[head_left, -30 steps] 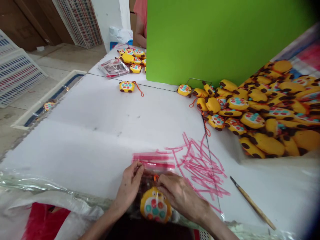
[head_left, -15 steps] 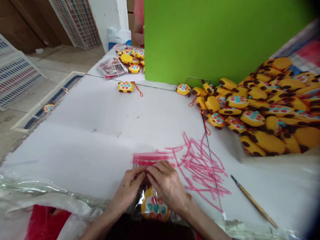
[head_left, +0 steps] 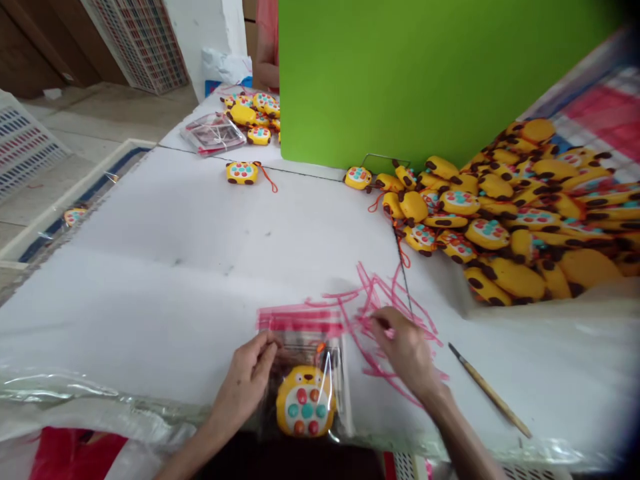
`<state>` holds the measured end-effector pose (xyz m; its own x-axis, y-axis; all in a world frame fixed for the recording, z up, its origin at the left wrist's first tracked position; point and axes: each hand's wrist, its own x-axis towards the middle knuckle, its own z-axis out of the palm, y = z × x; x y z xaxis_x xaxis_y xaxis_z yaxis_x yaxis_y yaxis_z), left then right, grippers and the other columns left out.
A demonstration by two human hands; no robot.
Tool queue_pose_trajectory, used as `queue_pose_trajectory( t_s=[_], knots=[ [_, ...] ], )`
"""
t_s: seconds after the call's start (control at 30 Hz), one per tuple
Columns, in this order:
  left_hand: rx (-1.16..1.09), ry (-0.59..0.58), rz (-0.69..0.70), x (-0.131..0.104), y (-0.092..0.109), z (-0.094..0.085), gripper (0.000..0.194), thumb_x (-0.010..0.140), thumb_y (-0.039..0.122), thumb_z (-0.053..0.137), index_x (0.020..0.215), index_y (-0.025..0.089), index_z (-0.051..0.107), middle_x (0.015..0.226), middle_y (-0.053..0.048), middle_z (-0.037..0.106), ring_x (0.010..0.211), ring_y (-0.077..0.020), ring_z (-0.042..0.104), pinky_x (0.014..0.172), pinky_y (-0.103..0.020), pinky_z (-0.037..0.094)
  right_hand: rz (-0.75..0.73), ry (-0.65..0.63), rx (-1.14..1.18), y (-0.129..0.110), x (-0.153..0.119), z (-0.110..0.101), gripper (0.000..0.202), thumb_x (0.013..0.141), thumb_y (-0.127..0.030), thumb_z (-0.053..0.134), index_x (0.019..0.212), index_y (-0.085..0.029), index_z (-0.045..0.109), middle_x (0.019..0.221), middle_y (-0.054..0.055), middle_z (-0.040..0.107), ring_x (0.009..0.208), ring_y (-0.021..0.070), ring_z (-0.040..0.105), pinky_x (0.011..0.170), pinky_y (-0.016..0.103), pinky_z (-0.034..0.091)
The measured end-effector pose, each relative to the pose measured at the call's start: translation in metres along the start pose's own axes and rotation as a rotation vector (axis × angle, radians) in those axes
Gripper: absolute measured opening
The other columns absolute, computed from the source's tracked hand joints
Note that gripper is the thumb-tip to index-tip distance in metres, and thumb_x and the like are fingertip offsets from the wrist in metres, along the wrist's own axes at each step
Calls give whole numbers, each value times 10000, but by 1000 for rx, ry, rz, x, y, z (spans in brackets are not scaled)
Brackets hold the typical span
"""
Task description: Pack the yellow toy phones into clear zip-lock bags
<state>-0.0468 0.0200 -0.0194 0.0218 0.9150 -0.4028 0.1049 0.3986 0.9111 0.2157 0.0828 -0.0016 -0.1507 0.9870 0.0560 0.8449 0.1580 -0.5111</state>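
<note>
A yellow bear-shaped toy (head_left: 306,403) with red and teal dots lies inside a clear plastic bag (head_left: 343,383) at the table's near edge. My left hand (head_left: 253,373) pinches the bag's upper left side. To the right of the bag, my right hand (head_left: 404,347) hovers over the pink scribbles with its fingers curled; what they hold, if anything, is too small to make out. An orange loop shows at the toy's top, inside the bag.
Yellow toys (head_left: 487,233) spill from a bin on the right. A wooden-handled tool (head_left: 490,392) lies right of my right hand. A green panel (head_left: 425,80) stands behind. Flat bags (head_left: 213,133) and one toy (head_left: 242,173) lie at the back left.
My hands have moved apart. My right hand has let go of the bag and moved right, uncovering the toy and the bag's top. The view has shifted slightly.
</note>
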Motion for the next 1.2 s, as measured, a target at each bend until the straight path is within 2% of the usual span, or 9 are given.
queue_pose_trajectory(
  t_s=[0.13, 0.23, 0.33, 0.53, 0.7, 0.77, 0.93, 1.07, 1.2],
  knots=[
    [-64, 0, -49, 3, -1, -5, 224, 807, 413, 521, 792, 196, 577, 813, -63, 695, 812, -239, 653, 749, -322, 498, 234, 66, -348, 68, -17, -43, 199, 805, -306, 449, 749, -207, 612, 716, 65, 672, 608, 210, 621, 540, 282, 424],
    [-97, -1, -64, 4, 0, -5, 210, 780, 397, 561, 783, 188, 579, 814, -68, 699, 831, -245, 659, 781, -337, 496, 295, -232, -269, 81, -36, -60, 234, 795, -395, 514, 708, -239, 665, 618, 31, 664, 550, 202, 613, 499, 268, 413],
    [-148, -18, -81, 4, -2, -5, 211, 772, 390, 579, 798, 181, 568, 810, -74, 701, 826, -247, 661, 780, -349, 499, 189, -508, -49, 70, -49, -62, 207, 759, -416, 597, 828, -254, 706, 599, 3, 661, 529, 178, 602, 525, 258, 453],
    [-162, -18, -86, 3, -3, -5, 224, 782, 394, 584, 826, 174, 576, 841, -82, 704, 848, -247, 658, 797, -354, 489, 103, -5, -20, 23, -35, -45, 293, 841, -276, 466, 1090, -219, 611, 1024, 83, 652, 633, 155, 615, 584, 281, 505],
    [-174, -3, -98, 1, 0, -3, 221, 754, 400, 603, 789, 185, 570, 820, -65, 708, 824, -234, 661, 742, -318, 490, 9, -242, 157, -17, -18, -21, 223, 893, -327, 479, 894, -187, 652, 742, 34, 665, 626, 158, 616, 607, 264, 526],
    [-171, 6, -98, 1, 0, -3, 207, 752, 387, 605, 788, 186, 572, 819, -60, 707, 816, -230, 662, 736, -313, 489, -54, -288, 193, -26, -14, -7, 234, 873, -322, 519, 1024, -186, 634, 939, 68, 669, 667, 158, 629, 668, 301, 550],
    [-178, -17, -88, 1, -2, -3, 167, 784, 350, 578, 786, 184, 561, 819, -59, 702, 774, -209, 652, 740, -314, 482, -23, 28, 70, -26, -3, 0, 536, 866, -298, 499, 1377, -205, 364, 1451, 181, 300, 964, 252, 624, 739, 416, 555],
    [-181, -41, -72, 1, 0, -3, 153, 791, 335, 570, 781, 183, 559, 820, -57, 698, 810, -209, 646, 777, -317, 471, 0, -134, 133, -13, -1, -20, 414, 872, -373, 516, 1236, -178, 544, 1030, 114, 670, 793, 221, 668, 702, 352, 549],
    [-164, -47, -68, 2, 3, -3, 148, 788, 329, 572, 772, 182, 566, 819, -57, 696, 821, -211, 643, 784, -314, 464, 54, -315, 297, -17, -6, -13, 211, 867, -320, 523, 884, -185, 684, 736, 23, 694, 639, 156, 641, 588, 249, 508]
  ],
)
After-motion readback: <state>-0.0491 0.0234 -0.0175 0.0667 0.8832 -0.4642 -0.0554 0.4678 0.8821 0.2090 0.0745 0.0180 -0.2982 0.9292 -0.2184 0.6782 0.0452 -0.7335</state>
